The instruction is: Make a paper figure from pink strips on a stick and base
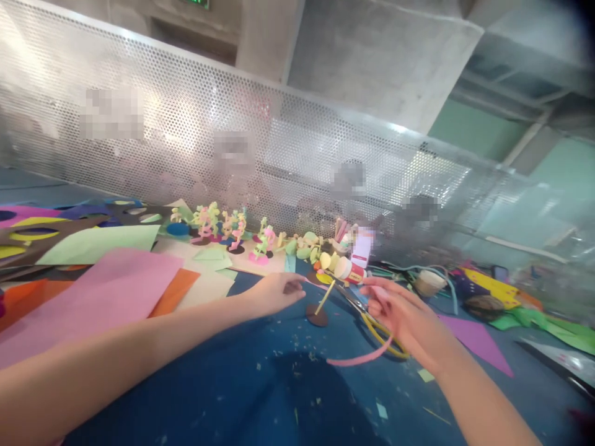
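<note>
A long pink strip (360,359), paper or felt, is pinched in my right hand (395,313), with its tail curling down to the left over the table. The fingers of my left hand (276,294) are closed together, and a thin pink band runs from their tips toward my right hand; it looks like the same strip, though blur makes this uncertain. Between my hands stands a brown disc (317,316) with a pale yellow stick (325,297) tilting up from it. Scissors with yellow handles (379,331) lie partly behind my right hand.
Small paper flower figures (237,229) stand at the back. A red-and-white glue bottle (349,271) and a phone (361,246) are beyond my hands. Pink sheets (106,297) lie left, a purple sheet (478,341) right. Scraps dot the blue table (223,384); a perforated metal screen (186,118) rises behind.
</note>
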`<state>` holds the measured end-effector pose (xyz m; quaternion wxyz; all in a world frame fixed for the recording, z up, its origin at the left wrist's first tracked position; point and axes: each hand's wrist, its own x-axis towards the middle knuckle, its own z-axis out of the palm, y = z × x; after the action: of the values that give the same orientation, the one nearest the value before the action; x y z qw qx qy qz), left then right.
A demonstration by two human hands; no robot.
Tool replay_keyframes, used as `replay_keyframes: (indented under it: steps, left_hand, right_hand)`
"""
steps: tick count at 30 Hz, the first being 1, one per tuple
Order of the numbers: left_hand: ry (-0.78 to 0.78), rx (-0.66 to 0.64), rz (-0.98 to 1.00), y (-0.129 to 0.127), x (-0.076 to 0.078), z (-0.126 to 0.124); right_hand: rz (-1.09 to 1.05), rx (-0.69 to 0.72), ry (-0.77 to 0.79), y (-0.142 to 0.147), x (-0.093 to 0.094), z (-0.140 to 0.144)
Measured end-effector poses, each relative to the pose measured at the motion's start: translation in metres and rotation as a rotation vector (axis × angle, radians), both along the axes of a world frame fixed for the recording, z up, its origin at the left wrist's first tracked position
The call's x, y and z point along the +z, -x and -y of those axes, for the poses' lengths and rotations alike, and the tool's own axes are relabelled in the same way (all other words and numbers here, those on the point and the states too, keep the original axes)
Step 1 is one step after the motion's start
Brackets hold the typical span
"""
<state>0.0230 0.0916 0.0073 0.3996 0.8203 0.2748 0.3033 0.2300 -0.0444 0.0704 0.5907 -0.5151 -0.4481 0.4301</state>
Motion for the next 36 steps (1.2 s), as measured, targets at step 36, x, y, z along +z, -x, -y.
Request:
replay_keyframes:
  steps: [36]
  left_hand:
    - [0.308, -0.183, 0.270, 0.017, -0.011, 0.030]
  right_hand:
    - [0.858, 0.322, 0.075, 0.026, -0.040, -0.008]
